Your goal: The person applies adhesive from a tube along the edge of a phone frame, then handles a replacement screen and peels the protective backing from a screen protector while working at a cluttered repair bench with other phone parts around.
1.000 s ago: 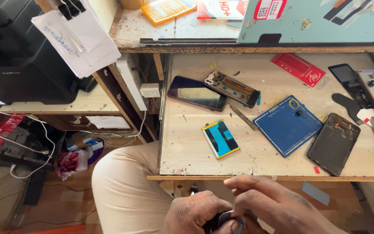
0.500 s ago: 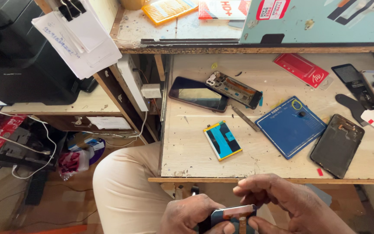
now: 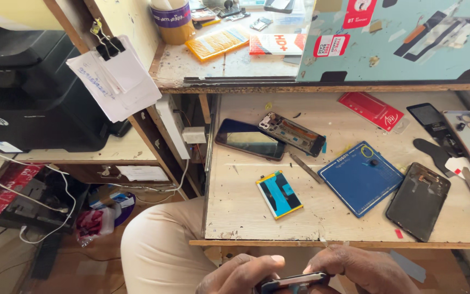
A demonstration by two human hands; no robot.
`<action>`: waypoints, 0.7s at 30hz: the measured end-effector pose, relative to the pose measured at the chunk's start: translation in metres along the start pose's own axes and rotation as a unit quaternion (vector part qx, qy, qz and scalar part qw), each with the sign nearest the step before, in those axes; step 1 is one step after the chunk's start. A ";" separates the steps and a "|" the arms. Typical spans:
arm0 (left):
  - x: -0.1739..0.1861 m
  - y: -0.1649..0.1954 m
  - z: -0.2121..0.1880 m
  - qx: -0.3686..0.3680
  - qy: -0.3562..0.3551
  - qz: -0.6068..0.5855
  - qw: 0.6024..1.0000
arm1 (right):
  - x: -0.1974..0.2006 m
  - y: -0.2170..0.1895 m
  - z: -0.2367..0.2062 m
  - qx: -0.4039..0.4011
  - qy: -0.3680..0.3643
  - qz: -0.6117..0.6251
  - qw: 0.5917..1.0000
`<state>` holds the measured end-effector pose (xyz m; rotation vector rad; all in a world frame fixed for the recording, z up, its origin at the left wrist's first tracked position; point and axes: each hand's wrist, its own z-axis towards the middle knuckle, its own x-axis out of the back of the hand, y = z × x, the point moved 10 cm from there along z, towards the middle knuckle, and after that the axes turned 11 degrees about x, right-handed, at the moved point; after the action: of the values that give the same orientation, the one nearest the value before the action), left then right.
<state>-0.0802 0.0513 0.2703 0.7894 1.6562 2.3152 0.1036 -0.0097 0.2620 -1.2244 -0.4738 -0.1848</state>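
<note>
Below the near edge of the counter (image 3: 257, 220), a dark phone (image 3: 295, 281) is held between both hands: the left hand (image 3: 240, 275) grips its left end, the right hand (image 3: 363, 269) its right. Farther off, a blue battery (image 3: 279, 194), a blue mat (image 3: 361, 177) and an opened phone frame (image 3: 292, 134) are laid out.

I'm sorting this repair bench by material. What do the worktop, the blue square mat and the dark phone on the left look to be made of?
The worktop looks like bare pale wood: grain lines, scuffs and a chipped front edge show. The blue square mat seems a matte rubber or soft plastic sheet, flat and without glare. The dark phone has a glossy front, probably glass, since it reflects light.
</note>
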 end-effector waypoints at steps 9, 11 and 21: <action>-0.017 -0.078 -0.032 0.283 0.041 -0.137 0.948 | 0.001 0.003 -0.006 0.018 0.012 0.057 0.998; -0.012 -0.064 -0.029 0.153 0.038 -0.107 0.982 | 0.002 0.004 -0.008 0.033 0.024 0.061 0.997; -0.016 -0.039 -0.002 0.015 -0.047 -0.237 0.970 | 0.000 0.071 -0.025 -0.172 0.122 0.198 0.957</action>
<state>-0.0733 0.0562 0.2293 0.4360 1.6263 1.8964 0.1375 -0.0094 0.1946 -1.5865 0.0295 -0.0733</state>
